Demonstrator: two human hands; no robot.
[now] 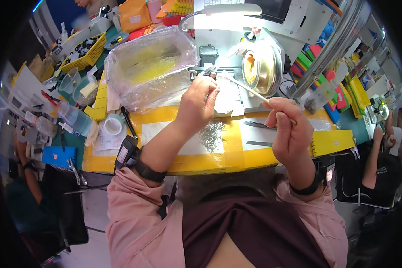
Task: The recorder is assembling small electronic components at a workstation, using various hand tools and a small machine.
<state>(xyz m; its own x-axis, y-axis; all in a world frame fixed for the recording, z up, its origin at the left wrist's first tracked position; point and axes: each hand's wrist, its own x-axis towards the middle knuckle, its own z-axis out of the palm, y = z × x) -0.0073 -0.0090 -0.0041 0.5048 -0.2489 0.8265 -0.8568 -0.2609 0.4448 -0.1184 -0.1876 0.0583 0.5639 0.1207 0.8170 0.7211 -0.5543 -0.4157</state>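
Observation:
My left hand (197,103) is closed in a pinch in front of a machine, its fingertips beside a small grey metal piece (208,70); what they hold is too small to make out. My right hand (291,129) grips a thin pale stick (248,89) whose far end points up and left toward the left fingertips. Behind the stick stands a round gold and silver drum (262,67) on the machine. Below my hands, a pile of small thin metal pieces (213,136) lies on white paper.
A plastic-wrapped bin (152,67) stands at the back left, under a bright lamp (232,9). Left of my arm are a tape roll (113,125) and a bottle (76,118). A yellow notebook-like item (332,142) lies right. Other people sit at both sides.

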